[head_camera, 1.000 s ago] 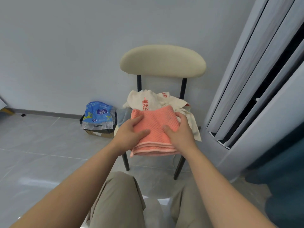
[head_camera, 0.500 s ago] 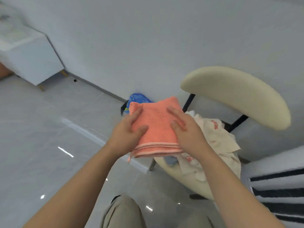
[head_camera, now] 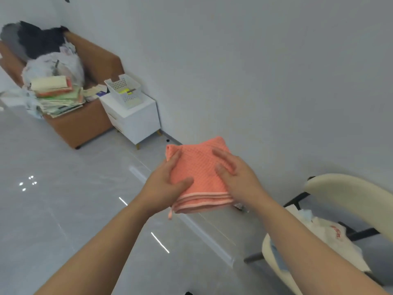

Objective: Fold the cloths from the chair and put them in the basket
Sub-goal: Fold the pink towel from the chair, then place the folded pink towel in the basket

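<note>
A folded salmon-pink cloth (head_camera: 200, 173) is held in the air in front of me, above the floor. My left hand (head_camera: 165, 186) grips its left edge, thumb on top and fingers underneath. My right hand (head_camera: 236, 177) grips its right edge, thumb and forefinger lying on top. The cream chair (head_camera: 348, 199) stands at the lower right with a white cloth with red print (head_camera: 331, 237) and a bit of blue cloth (head_camera: 276, 256) on its seat. A white perforated basket (head_camera: 123, 88) sits on a white cabinet far to the left.
The white cabinet (head_camera: 136, 122) stands against the wall. Left of it a brown sofa (head_camera: 85, 122) carries a stack of folded cloths (head_camera: 57, 94), a bag and dark clothing. Glossy grey floor tiles (head_camera: 63, 199) stretch between me and the cabinet.
The view has swung left, away from the chair, bringing the basket, cabinet and sofa into sight. Both hands carried the folded pink cloth off the chair, keeping the same grip.
</note>
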